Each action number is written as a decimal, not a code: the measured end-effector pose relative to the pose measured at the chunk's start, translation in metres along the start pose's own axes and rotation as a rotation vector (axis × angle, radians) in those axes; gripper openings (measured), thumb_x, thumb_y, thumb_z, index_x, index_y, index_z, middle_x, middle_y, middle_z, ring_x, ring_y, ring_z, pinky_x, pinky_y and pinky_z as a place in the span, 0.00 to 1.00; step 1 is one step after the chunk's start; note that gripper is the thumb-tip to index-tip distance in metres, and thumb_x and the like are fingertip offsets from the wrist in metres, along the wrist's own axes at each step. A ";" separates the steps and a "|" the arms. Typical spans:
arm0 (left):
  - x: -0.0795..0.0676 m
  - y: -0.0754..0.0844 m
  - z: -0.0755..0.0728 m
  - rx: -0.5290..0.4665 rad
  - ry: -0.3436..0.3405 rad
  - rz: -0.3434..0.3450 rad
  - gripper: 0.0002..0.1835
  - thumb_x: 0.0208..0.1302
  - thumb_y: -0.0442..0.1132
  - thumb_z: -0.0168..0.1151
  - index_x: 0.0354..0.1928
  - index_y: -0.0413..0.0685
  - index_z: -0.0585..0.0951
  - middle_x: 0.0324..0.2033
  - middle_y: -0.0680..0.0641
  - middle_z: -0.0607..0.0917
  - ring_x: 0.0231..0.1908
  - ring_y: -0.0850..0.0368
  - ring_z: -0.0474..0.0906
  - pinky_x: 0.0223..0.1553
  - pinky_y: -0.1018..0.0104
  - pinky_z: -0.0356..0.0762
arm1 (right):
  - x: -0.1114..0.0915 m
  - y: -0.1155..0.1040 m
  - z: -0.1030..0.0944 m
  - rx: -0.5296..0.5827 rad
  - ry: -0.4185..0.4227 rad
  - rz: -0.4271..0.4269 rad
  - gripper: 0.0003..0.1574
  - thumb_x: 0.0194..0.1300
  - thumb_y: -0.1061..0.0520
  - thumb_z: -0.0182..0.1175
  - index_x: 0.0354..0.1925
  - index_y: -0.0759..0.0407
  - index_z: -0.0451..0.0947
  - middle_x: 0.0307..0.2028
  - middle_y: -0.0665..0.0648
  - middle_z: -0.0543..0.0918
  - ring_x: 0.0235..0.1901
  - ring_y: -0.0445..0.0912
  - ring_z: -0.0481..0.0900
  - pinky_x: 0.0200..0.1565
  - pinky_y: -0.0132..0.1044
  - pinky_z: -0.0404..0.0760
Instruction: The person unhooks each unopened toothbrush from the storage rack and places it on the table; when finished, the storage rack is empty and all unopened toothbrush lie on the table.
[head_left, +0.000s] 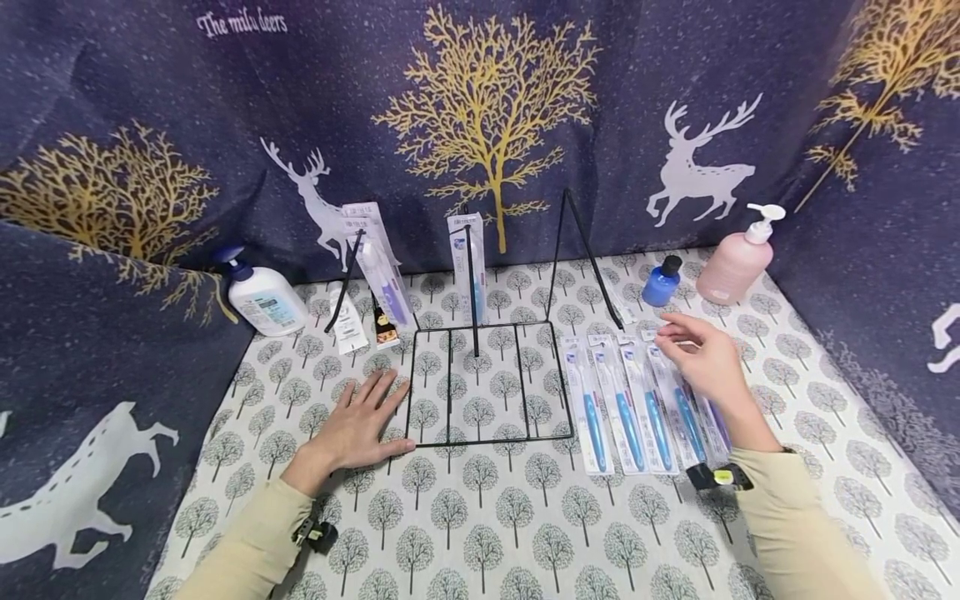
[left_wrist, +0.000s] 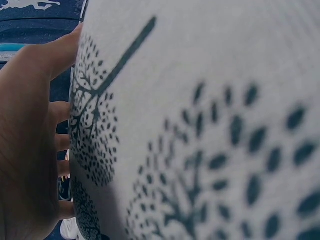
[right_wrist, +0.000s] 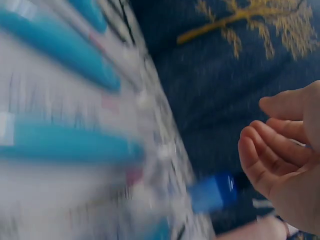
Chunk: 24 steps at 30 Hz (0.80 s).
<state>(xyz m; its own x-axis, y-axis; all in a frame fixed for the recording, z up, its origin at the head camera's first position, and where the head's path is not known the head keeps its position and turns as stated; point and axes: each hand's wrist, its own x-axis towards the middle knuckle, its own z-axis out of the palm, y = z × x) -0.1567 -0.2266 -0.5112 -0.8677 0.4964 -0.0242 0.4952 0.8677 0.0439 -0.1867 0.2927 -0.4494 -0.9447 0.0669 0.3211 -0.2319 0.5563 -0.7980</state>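
Observation:
My left hand [head_left: 358, 429] rests flat on the table, fingers spread, its thumb tip right at the left front corner of a black wire rack [head_left: 487, 439]. In the left wrist view, patterned cloth fills most of the picture beside the left hand [left_wrist: 27, 135]. My right hand [head_left: 701, 354] hovers over the far ends of several packaged toothbrushes [head_left: 626, 421] laid side by side. Its fingers [right_wrist: 255, 165] are loosely bent and hold nothing. Purple packaged toothbrushes [head_left: 390, 287] hang at the rack's left prong; a blue packaged toothbrush [head_left: 459, 267] hangs at the middle one.
A white pump bottle [head_left: 268, 302] and two tubes, one white [head_left: 348, 325] and one dark [head_left: 386, 327], are at the back left. At the back right stand a small blue bottle [head_left: 660, 286] and a pink pump bottle [head_left: 733, 267]. Dark printed cloth [head_left: 525, 225] hangs behind.

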 end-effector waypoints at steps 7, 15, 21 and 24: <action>-0.001 0.001 0.000 -0.005 -0.012 -0.010 0.51 0.50 0.77 0.43 0.71 0.57 0.49 0.71 0.46 0.45 0.70 0.43 0.42 0.64 0.35 0.43 | 0.007 -0.055 0.032 0.189 -0.057 -0.085 0.22 0.55 0.68 0.62 0.50 0.71 0.75 0.37 0.68 0.82 0.35 0.34 0.81 0.43 0.23 0.79; -0.001 0.002 -0.001 0.003 -0.014 -0.008 0.50 0.51 0.77 0.42 0.71 0.57 0.49 0.71 0.46 0.45 0.70 0.43 0.42 0.64 0.35 0.43 | 0.021 -0.082 0.067 0.347 -0.160 -0.155 0.20 0.58 0.66 0.60 0.50 0.71 0.74 0.43 0.71 0.80 0.40 0.44 0.82 0.44 0.25 0.79; 0.000 0.000 0.000 0.006 -0.004 -0.008 0.50 0.51 0.77 0.41 0.71 0.58 0.48 0.71 0.47 0.45 0.70 0.44 0.42 0.64 0.35 0.44 | 0.036 -0.098 0.091 0.398 -0.231 -0.181 0.21 0.60 0.64 0.58 0.53 0.69 0.73 0.46 0.69 0.80 0.44 0.47 0.80 0.48 0.27 0.77; 0.000 0.000 -0.001 0.007 -0.001 -0.007 0.51 0.50 0.77 0.41 0.71 0.57 0.49 0.71 0.47 0.45 0.70 0.43 0.42 0.64 0.35 0.44 | 0.043 -0.107 0.104 0.442 -0.237 -0.217 0.21 0.60 0.67 0.57 0.53 0.71 0.72 0.45 0.71 0.79 0.44 0.50 0.80 0.48 0.29 0.78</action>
<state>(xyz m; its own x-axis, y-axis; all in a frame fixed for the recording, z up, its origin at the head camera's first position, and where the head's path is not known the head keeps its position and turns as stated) -0.1563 -0.2266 -0.5107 -0.8710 0.4906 -0.0259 0.4896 0.8712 0.0364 -0.2265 0.1499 -0.4033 -0.8788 -0.2275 0.4194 -0.4546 0.1324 -0.8808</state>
